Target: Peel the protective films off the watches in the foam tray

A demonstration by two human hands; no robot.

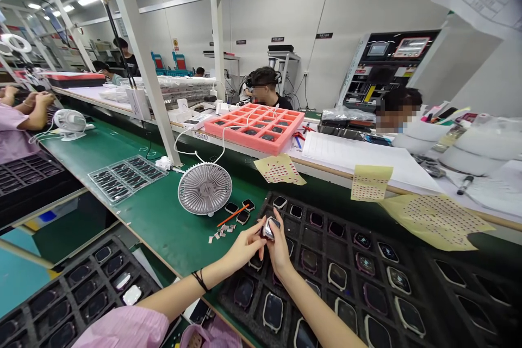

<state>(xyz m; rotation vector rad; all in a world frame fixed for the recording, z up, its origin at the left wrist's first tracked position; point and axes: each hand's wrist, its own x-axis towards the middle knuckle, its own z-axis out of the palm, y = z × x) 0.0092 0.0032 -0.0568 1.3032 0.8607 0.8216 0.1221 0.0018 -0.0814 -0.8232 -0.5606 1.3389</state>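
Observation:
Both my hands meet over the black foam tray (296, 231), closed around a silver smartwatch case (270, 227). My left hand (246, 244) pinches it from the left side, while my right hand (279, 247) wraps it from the right with the thumb on its front. Below them, the tray's compartments hold several watch cases with dark screens, such as a light-rimmed one (273, 312). Left of my hands, on the green bench, lie an orange stick (232, 216), several small silver pieces (220, 232) and a few loose watch faces (243, 218).
A white fan (204, 189) stands left of the tray, near a clear plastic tray (126, 178) of dark parts. Another black foam tray (69, 296) sits at lower left. A pink foam tray (281, 144) rests on the shelf ahead. Co-workers sit beyond and at far left.

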